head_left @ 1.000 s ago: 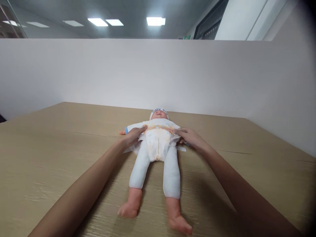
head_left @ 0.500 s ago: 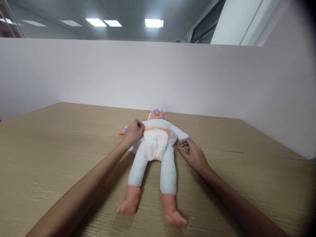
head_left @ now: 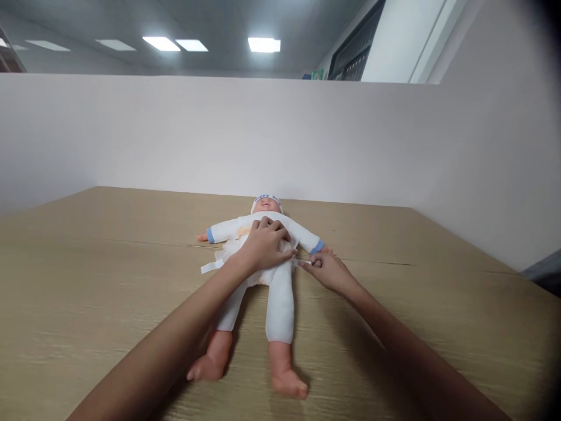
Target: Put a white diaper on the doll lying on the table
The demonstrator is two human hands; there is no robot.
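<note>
A baby doll (head_left: 280, 310) in a white suit with blue cuffs lies on its back, feet toward me. A white diaper (head_left: 263, 277) with an orange-patterned waistband sits around its hips. My left hand (head_left: 265, 245) lies over the diaper's front, fingers bent and thumb apart from them; it covers much of the front panel. At the doll's hip on the right side of the view, my right hand (head_left: 326, 269) pinches a white diaper tab (head_left: 302, 262). The other diaper tab (head_left: 212, 266) sticks out loose on the left side, beyond my left forearm.
The doll lies on a wide wood-grain table (head_left: 109, 292) with a thin seam running across it. A pale partition wall (head_left: 175, 128) rises behind and along the right. The doll's outstretched arms and its head in a printed cap (head_left: 267, 199) lie just beyond my hands.
My left hand has moved right, from the diaper's left waist edge onto the front panel. The left tab now shows. My right hand stays by the hip, while the view has shifted slightly.
</note>
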